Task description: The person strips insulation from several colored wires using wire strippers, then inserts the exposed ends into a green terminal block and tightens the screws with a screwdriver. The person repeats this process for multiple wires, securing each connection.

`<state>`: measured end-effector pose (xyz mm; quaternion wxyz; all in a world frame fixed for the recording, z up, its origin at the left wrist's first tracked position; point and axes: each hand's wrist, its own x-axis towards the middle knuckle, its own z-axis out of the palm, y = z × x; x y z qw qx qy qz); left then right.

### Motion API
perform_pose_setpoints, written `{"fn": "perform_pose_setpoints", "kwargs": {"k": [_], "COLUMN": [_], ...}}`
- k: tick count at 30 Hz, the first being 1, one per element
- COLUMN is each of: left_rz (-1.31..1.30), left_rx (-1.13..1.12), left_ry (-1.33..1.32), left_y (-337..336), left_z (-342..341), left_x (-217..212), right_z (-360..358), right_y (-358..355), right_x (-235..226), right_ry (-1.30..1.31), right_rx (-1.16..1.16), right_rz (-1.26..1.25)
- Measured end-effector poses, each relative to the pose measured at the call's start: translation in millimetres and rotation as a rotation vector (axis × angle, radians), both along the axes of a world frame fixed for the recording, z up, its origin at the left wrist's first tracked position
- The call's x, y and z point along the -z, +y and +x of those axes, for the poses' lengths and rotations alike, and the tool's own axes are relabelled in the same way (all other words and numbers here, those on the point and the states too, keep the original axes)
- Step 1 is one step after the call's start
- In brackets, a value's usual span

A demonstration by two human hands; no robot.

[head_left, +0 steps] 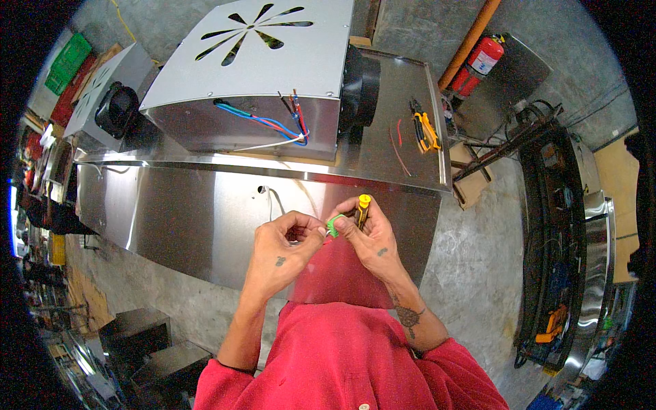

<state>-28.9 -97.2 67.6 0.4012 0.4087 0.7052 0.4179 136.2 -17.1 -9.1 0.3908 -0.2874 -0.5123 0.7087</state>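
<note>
My left hand is closed in a pinch on the end of a thin wire, right at a small green terminal block. Between thumb and fingers, my right hand grips that block. A screwdriver with a yellow-ended handle is also tucked in its fingers, handle end up. A grey cable comes out of a hole in the steel front panel and runs down behind my left hand. My fingers partly hide where wire and block meet.
Beyond my hands stands a metal fan housing with a bundle of coloured wires and a black round duct. Yellow-handled pliers and red wire scraps lie on the steel top. A fire extinguisher stands far right.
</note>
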Motion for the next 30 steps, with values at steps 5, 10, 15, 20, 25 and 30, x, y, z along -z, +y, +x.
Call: {"fn": "perform_pose_setpoints", "kwargs": {"k": [5,10,15,20,25,30], "left_rz": [-0.023,-0.051,0.141,0.210,0.264,0.258], "left_rx": [-0.004,-0.002,0.012,0.006,0.050,0.032], "left_ry": [0.011,-0.014,-0.041,-0.005,0.107,-0.004], "left_y": [-0.2,1.6,-1.9,-5.8,-6.5,-4.8], "left_z": [0.2,1.6,-0.5,-0.3,0.0,2.8], "left_x": [-0.1,-5.5,7.6,8.6,12.6,14.3], "right_z": [0.0,0.2,0.0,5.5,16.4,20.1], "right_y": [1.5,3.8,6.7,8.4,16.7,24.4], "right_x": [-0.4,1.1,1.6,4.7,-27.9,-33.7], "right_ry": [-0.043,-0.062,-0.058,-0.167,-0.222,-0.230], "right_rx": [-0.003,0.004,0.017,0.003,-0.112,-0.186], "right_rz": [0.042,0.061,0.039,0.172,0.326,0.431]}}
